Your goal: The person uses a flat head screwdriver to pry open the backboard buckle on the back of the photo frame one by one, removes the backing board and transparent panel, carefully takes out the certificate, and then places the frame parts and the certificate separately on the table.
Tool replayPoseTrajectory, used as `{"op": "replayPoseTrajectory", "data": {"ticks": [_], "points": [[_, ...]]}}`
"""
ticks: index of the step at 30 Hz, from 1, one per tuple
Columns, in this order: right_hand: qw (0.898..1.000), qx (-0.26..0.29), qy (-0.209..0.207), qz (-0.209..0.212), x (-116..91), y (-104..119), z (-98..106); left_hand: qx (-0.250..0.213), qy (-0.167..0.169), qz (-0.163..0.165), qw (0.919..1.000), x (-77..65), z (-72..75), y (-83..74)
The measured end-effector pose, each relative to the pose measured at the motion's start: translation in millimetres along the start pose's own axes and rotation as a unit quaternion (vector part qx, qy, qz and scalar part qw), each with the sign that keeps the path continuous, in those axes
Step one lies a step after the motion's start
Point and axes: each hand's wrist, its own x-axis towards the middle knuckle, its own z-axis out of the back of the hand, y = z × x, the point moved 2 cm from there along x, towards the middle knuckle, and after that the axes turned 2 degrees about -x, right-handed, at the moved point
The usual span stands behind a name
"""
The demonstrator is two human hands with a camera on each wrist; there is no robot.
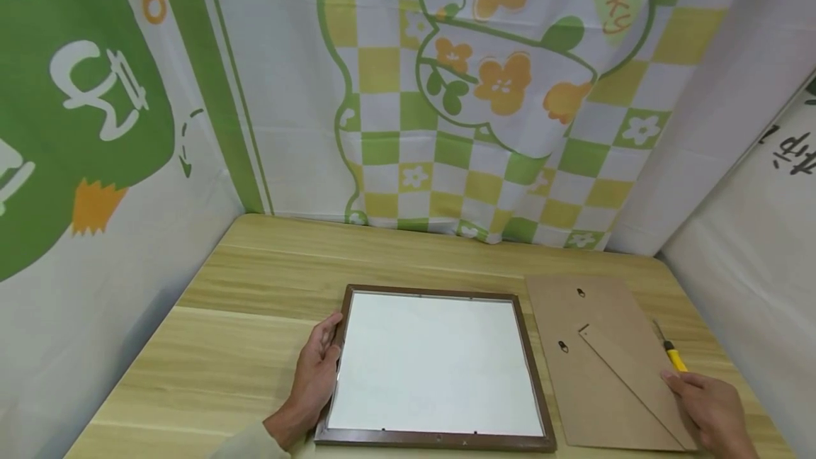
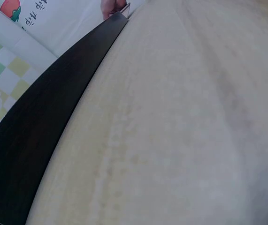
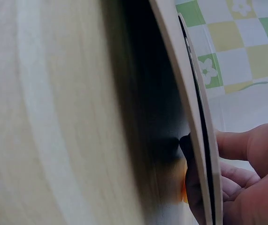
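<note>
A brown picture frame lies on the table with its back side up, a white sheet filling its inside. My left hand grips the frame's left side, thumb along the top of the edge. On the right, a brown backing board with an easel leg and two small metal hangers shows its outer face. My right hand pinches its lower right edge, thumb on top and fingers underneath. From the right wrist, the board appears edge-on, raised over the table there, with a dark gap between its two layers.
A screwdriver with a yellow handle lies just right of the board, partly hidden near my right hand. Patterned curtains hang behind the wood-grain table and along both sides.
</note>
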Motion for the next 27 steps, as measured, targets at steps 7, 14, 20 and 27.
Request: {"op": "replayPoseTrajectory", "data": {"ticks": [7, 14, 20, 27], "points": [[0.999, -0.04, -0.021, -0.01, 1, 1, 0, -0.003, -0.003, -0.008, 1.0, -0.7, -0.3, 0.1], [0.975, -0.191, -0.095, 0.059, -4, 9, 0, -0.005, -0.005, -0.005, 1.0, -0.3, 0.4, 0.3], [0.955, -0.258, -0.103, 0.104, -8, 16, 2, -0.007, -0.003, -0.006, 0.9999, -0.6, 0.4, 0.7], [0.954, -0.265, -0.106, 0.085, -7, 16, 1, -0.004, -0.004, -0.006, 1.0, -0.5, 0.3, -0.5]]}}
